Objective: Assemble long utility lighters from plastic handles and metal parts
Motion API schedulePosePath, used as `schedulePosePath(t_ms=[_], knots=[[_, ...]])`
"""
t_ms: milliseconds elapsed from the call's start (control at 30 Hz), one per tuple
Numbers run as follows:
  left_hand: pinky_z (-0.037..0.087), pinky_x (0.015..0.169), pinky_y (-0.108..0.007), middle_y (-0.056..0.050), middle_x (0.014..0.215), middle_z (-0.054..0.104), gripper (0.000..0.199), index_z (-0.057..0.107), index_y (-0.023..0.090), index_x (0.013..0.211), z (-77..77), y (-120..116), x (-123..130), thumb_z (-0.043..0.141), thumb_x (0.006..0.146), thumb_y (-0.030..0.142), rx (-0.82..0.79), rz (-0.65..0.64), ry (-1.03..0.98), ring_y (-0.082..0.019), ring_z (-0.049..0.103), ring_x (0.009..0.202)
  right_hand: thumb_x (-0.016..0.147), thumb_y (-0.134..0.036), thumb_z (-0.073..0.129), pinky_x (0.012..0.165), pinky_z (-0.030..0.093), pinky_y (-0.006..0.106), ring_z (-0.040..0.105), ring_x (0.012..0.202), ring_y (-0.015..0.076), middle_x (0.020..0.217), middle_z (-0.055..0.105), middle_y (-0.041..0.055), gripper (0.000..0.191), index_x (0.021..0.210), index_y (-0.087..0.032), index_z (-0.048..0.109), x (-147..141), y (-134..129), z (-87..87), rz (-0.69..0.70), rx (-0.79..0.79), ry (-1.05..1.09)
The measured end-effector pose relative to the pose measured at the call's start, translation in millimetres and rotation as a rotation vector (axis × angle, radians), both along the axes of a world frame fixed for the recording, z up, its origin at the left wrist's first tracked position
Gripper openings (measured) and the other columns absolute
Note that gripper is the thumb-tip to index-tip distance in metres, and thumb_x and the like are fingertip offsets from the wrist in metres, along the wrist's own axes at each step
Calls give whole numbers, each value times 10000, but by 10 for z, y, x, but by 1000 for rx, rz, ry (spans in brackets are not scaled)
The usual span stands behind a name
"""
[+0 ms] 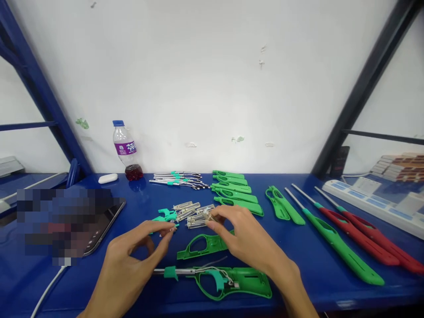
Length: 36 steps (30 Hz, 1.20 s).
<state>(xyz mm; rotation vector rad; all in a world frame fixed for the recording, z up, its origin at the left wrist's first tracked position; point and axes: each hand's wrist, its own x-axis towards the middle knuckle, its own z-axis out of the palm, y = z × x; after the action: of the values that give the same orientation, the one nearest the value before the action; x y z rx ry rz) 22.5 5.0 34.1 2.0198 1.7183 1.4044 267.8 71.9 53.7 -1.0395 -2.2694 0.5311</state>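
My left hand (135,254) pinches a small teal part (176,225) between thumb and forefinger; its exact kind is too small to make out. In my right hand (240,229) is a clear fuel tank (208,214), held by the fingertips over a pile of similar clear tanks (187,212). Teal triggers (165,215) lie just beyond my left fingers. Below the hands rests an open green lighter shell half (255,282) with a metal tube (183,271), wires and a teal trigger (217,279) in it. Another green half (202,245) lies behind it, partly covered by my right hand.
Metal lighter tubes with wires (179,180) and green shell halves (236,194) lie along the back. Long-tube green (344,247) and red lighters (361,234) are at right, near a power strip (374,207). A drink bottle (126,150), white case (107,178) and phone (104,227) stand left.
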Motion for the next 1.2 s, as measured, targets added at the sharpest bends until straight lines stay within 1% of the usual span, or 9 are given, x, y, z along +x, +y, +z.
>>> schedulePosePath(t_ms=[100,200,367,467,733,800,933,1100,1200], knots=[[575,556,-221,33,903,813,114,813,301,924,36,-66,25,733,904,381,16,-18,-72,-126,682,590,1074,-409,553,763,442,341,625,852,206,870,713,-8,269,883,-251,660,-81,-137,71,25,-50,0],[587,576,-200,44,898,824,83,822,317,930,72,-140,54,744,902,323,18,-18,-130,-131,721,634,1069,-377,561,745,424,323,611,834,196,812,695,-25,275,842,-247,643,-183,-282,133,71,-71,-17],[601,693,-172,43,1010,808,123,818,332,897,138,-217,82,736,905,240,76,-56,-198,-146,768,852,1050,-312,597,770,430,310,630,820,167,841,721,-48,205,864,-251,660,-282,-422,181,141,-86,-4],[571,645,-144,42,954,770,146,794,311,851,184,-231,103,710,921,214,99,-88,-188,-120,734,806,1050,-331,605,813,441,310,640,834,161,879,738,-56,179,903,-266,683,-276,-437,180,151,-98,16],[558,669,-155,68,845,769,161,763,285,845,201,-228,149,683,941,184,166,-91,-174,-89,667,641,1038,-356,611,872,461,320,659,960,192,985,754,-37,148,953,-278,704,-277,-457,164,163,-162,9],[569,719,-171,71,856,775,186,763,292,858,182,-226,146,661,956,172,176,-94,-169,-91,676,654,1040,-351,604,878,463,319,661,986,198,1027,758,-35,137,979,-289,709,-282,-465,147,157,-175,20],[575,816,-194,62,876,782,198,768,296,885,155,-221,165,655,960,151,193,-85,-200,-120,733,803,1028,-363,629,889,469,320,674,1008,213,1066,772,-38,112,1011,-308,726,-323,-487,106,157,-187,42],[548,670,-133,61,814,768,215,749,270,816,172,-165,191,637,938,133,137,-182,-227,-98,720,741,986,-273,678,864,464,302,720,921,194,1009,801,-62,69,978,-304,739,-434,-532,113,279,-153,96],[516,553,-131,40,804,749,152,755,256,836,171,-108,148,664,955,231,25,-102,-305,-98,678,654,1031,-299,606,806,464,311,715,873,204,970,794,-29,134,972,-280,725,-436,-473,107,174,-87,143]])
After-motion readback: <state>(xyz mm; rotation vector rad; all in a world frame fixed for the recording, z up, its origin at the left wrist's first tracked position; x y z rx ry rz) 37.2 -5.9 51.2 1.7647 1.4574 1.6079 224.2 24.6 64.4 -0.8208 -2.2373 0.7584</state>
